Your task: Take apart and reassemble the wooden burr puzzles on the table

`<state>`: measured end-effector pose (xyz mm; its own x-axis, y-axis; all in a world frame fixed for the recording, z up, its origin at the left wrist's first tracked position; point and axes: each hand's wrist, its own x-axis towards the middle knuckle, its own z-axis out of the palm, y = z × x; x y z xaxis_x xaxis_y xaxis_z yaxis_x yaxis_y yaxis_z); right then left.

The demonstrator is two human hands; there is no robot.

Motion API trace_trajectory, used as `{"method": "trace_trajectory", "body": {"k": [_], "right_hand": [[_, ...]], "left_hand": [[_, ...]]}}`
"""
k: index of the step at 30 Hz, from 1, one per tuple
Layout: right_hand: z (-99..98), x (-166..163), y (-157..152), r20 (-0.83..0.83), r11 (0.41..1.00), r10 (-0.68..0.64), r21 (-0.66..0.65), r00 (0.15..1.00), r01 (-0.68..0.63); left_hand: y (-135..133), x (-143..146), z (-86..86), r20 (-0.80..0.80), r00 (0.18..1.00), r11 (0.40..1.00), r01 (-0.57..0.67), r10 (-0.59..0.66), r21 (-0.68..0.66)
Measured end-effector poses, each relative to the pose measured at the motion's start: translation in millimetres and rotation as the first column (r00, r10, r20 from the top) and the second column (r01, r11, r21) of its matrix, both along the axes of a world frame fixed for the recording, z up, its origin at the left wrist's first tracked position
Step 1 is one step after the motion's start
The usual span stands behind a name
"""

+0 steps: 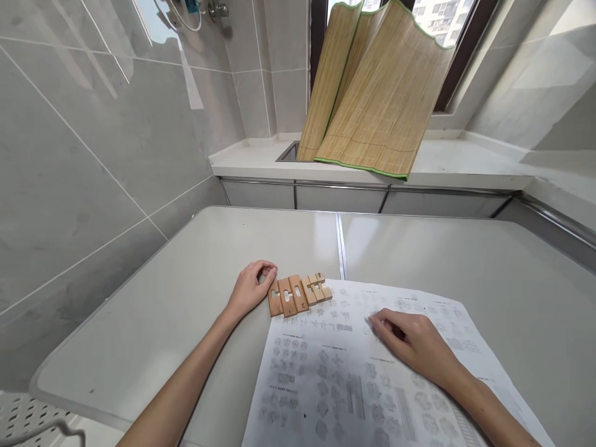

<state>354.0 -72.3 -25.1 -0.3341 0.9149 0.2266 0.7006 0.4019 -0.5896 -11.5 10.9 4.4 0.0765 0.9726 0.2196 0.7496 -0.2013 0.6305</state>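
Several notched wooden puzzle pieces (298,294) lie side by side in a row, over the top left corner of a large printed sheet (321,347). Small black digits mark some of them, and the left ones look darker than the right ones. My left hand (254,287) rests on the table just left of the row, its fingers curled and its thumb beside the end piece. I see nothing in it. On the sheet, to the right of the pieces, lies my right hand (416,343), loosely closed with no object showing in it.
The pale table (223,242) has a metal seam (341,245) across its far half. Behind it, a bamboo mat (372,105) leans over a sink (289,152) in the white counter (251,162). Tiled wall (93,143) borders the left. A white perforated rack (28,419) stands at lower left.
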Motion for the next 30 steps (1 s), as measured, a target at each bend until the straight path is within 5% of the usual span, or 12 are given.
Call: {"method": "trace_trajectory", "body": {"k": [16, 30], "right_hand": [[2.6, -1, -1, -0.006, 0.999, -0.002, -0.036, 1.000, 0.002], [1.6, 0, -2, -0.006, 0.998, -0.004, -0.068, 1.000, 0.003]], "left_hand": [[-12, 8, 1.8, -0.132, 0.978, 0.981, 0.174, -0.163, 0.079], [-36, 24, 2.4, -0.187, 0.910, 0.928, 0.372, -0.371, -0.029]]}}
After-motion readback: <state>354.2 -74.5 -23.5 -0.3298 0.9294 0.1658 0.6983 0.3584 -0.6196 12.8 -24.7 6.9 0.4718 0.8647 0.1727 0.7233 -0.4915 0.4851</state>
